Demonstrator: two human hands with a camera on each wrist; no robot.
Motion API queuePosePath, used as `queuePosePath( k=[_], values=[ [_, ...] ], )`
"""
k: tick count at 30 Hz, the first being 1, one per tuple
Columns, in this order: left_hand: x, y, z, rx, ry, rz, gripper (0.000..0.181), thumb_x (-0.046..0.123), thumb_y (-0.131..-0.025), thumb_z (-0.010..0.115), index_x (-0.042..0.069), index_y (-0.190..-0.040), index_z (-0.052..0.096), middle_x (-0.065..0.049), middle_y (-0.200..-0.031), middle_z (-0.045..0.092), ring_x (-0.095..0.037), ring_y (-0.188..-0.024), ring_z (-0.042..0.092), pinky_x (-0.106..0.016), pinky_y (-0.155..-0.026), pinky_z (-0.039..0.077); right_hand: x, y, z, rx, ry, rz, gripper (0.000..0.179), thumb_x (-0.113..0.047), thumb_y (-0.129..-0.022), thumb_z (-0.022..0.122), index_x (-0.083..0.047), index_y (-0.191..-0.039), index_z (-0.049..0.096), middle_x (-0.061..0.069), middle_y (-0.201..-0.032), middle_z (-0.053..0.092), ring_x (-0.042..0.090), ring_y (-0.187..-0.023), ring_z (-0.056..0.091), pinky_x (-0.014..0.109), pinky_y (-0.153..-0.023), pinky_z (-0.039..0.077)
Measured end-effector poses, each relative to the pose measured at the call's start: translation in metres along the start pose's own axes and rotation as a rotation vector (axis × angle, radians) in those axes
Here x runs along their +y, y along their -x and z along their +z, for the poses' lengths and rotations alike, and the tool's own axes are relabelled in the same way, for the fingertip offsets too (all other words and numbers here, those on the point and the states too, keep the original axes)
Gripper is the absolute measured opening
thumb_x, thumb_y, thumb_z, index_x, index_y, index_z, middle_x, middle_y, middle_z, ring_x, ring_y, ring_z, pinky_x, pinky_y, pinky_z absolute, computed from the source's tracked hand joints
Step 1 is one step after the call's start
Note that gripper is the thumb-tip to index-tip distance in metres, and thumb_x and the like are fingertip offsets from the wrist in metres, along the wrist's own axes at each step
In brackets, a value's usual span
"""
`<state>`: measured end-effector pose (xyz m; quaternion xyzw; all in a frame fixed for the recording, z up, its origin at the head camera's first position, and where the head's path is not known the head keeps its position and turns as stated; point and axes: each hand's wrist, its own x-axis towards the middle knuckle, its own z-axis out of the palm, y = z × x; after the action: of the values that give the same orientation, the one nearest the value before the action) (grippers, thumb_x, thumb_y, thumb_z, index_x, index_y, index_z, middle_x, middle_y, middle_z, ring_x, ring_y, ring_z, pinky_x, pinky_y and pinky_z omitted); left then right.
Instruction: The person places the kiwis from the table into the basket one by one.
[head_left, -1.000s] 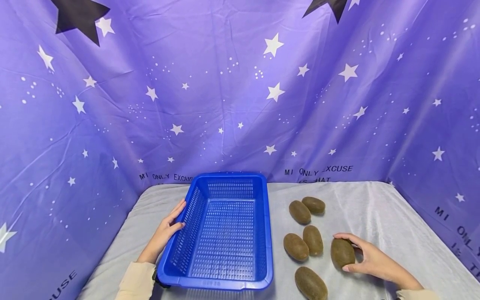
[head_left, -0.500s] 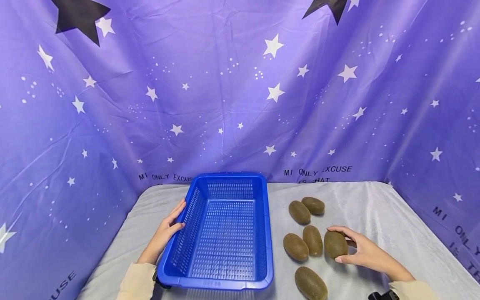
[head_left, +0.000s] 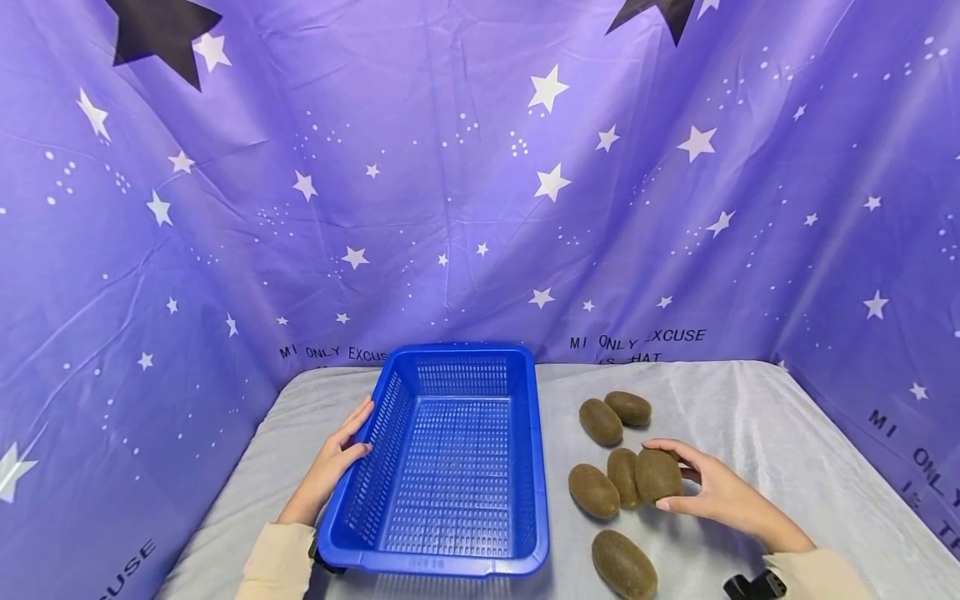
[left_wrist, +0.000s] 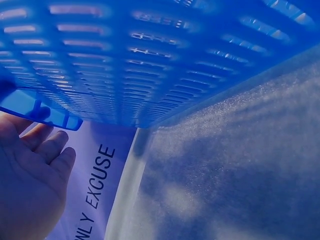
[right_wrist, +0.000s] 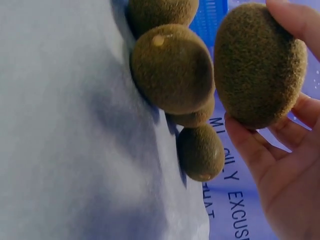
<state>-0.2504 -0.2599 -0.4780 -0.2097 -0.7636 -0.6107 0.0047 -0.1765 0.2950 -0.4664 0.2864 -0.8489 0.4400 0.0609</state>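
My right hand (head_left: 723,496) holds a brown fuzzy kiwi (head_left: 659,477) between thumb and fingers. In the right wrist view this kiwi (right_wrist: 260,65) is raised off the cloth, beside several other kiwis. From the head it partly overlaps a kiwi (head_left: 622,477) lying on the cloth, with another kiwi (head_left: 594,491) at that one's left. My left hand (head_left: 326,471) grips the left rim of a blue plastic basket (head_left: 538,467), thumb over the rim. In the left wrist view the fingers (left_wrist: 52,145) lie under the rim, outside the slotted wall. No fruit is inside the basket.
Two kiwis (head_left: 601,422) lie together farther back, and a single kiwi (head_left: 624,565) lies near the front. A pale grey cloth (head_left: 757,433) covers the table. Purple star-printed curtains (head_left: 450,200) stand behind and at both sides.
My right hand has carried the kiwi up and to the left, toward the middle pair of kiwis. The left hand and the basket have stayed in place.
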Motion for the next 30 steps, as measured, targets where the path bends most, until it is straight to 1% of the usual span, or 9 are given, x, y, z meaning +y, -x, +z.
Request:
queuePosePath(
  k=[1,5,6,8,12,16,22,26,30],
  values=[
    [0.0,0.0,0.0,0.0,0.002,0.0,0.061,0.0,-0.089,0.051,0.003,-0.146,0.031,-0.012,-0.157,0.012,-0.033,-0.142,0.005,-0.007,-0.098,0.023,-0.001,-0.001,0.0,0.003,-0.005,-0.002,0.064,-0.01,-0.074,0.078,-0.004,-0.131,0.049,0.013,-0.124,0.057,0.003,-0.104,0.056,0.016,-0.087,0.044],
    [0.0,0.0,0.0,0.002,0.012,0.004,0.061,0.0,-0.089,0.051,0.002,-0.146,0.031,-0.014,-0.157,0.011,-0.034,-0.141,0.005,-0.007,-0.098,0.023,-0.004,-0.005,0.002,0.021,-0.004,-0.012,0.064,-0.009,-0.074,0.078,-0.002,-0.131,0.049,0.002,-0.126,0.056,0.002,-0.105,0.055,0.017,-0.087,0.045],
    [-0.001,0.0,0.0,0.0,0.017,0.004,0.061,-0.001,-0.089,0.051,0.002,-0.146,0.031,-0.015,-0.157,0.011,-0.033,-0.141,0.004,-0.007,-0.098,0.023,-0.004,-0.007,0.002,0.024,-0.003,-0.015,0.065,-0.009,-0.074,0.078,-0.001,-0.131,0.049,0.002,-0.126,0.056,0.001,-0.105,0.054,0.017,-0.086,0.045],
    [-0.001,0.0,0.0,-0.003,0.024,0.005,0.06,-0.001,-0.089,0.051,0.001,-0.146,0.031,-0.017,-0.157,0.009,-0.033,-0.141,0.004,-0.007,-0.098,0.023,-0.006,-0.009,0.003,0.028,0.0,-0.023,0.065,-0.008,-0.074,0.078,0.001,-0.131,0.048,0.002,-0.126,0.055,0.001,-0.105,0.054,0.018,-0.086,0.045],
    [0.0,0.0,0.001,-0.005,0.02,0.004,0.061,0.0,-0.089,0.05,0.002,-0.146,0.03,-0.018,-0.157,0.009,-0.033,-0.141,0.004,-0.007,-0.098,0.023,-0.009,-0.014,0.005,0.023,-0.01,-0.031,0.065,-0.009,-0.074,0.078,0.002,-0.131,0.048,0.012,-0.124,0.056,0.003,-0.102,0.056,0.018,-0.085,0.046],
    [0.0,0.0,0.001,0.001,0.017,0.002,0.061,0.0,-0.089,0.05,0.002,-0.146,0.03,-0.017,-0.157,0.009,-0.034,-0.141,0.005,-0.008,-0.098,0.024,-0.012,-0.02,0.008,0.014,-0.027,-0.028,0.065,-0.01,-0.076,0.077,-0.001,-0.133,0.047,0.011,-0.122,0.057,0.005,-0.101,0.058,0.018,-0.087,0.045],
    [-0.002,-0.001,-0.001,-0.005,0.006,0.01,0.06,-0.001,-0.089,0.051,0.003,-0.146,0.031,-0.016,-0.157,0.011,-0.033,-0.141,0.006,-0.008,-0.098,0.024,-0.016,-0.028,0.012,0.018,-0.034,-0.035,0.065,-0.011,-0.075,0.077,-0.008,-0.133,0.048,0.011,-0.123,0.057,0.005,-0.103,0.057,0.019,-0.088,0.045],
    [-0.002,0.0,-0.001,-0.004,0.004,0.002,0.06,0.0,-0.089,0.051,0.003,-0.146,0.031,-0.014,-0.157,0.011,-0.033,-0.141,0.006,-0.008,-0.098,0.024,-0.02,-0.034,0.015,0.029,-0.025,-0.025,0.064,-0.012,-0.075,0.077,-0.009,-0.133,0.049,0.011,-0.126,0.056,0.005,-0.104,0.056,0.02,-0.088,0.045],
    [0.0,0.001,0.001,0.0,0.012,-0.006,0.061,0.001,-0.09,0.051,0.003,-0.147,0.03,-0.013,-0.157,0.011,-0.033,-0.141,0.005,-0.008,-0.098,0.024,-0.024,-0.039,0.017,0.045,-0.026,-0.01,0.065,-0.014,-0.076,0.077,-0.008,-0.133,0.048,0.013,-0.13,0.052,0.005,-0.104,0.056,0.017,-0.09,0.043]
  ],
)
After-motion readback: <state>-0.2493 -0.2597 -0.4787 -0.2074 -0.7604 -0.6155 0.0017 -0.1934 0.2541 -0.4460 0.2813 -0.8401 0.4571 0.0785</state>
